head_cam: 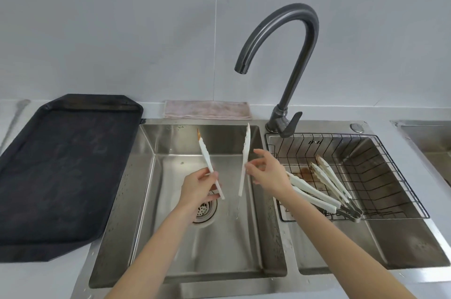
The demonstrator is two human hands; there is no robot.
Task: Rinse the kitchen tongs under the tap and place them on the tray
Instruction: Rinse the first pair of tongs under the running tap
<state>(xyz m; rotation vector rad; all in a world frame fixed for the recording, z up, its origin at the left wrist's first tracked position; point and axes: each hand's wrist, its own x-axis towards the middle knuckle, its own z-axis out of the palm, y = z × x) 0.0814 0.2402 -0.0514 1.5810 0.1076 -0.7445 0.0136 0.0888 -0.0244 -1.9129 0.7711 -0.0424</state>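
A pair of white kitchen tongs is held spread apart over the left sink basin, tips pointing up and away. My left hand grips the left arm, whose tip carries a brown stain. My right hand pinches the right arm of the tongs. The dark tap arches above the basin; no water runs from its spout. A black tray lies on the counter to the left of the sink.
A wire basket sits in the right basin with more white tongs lying in it. A folded pinkish cloth lies behind the left basin. The drain strainer is below my left hand.
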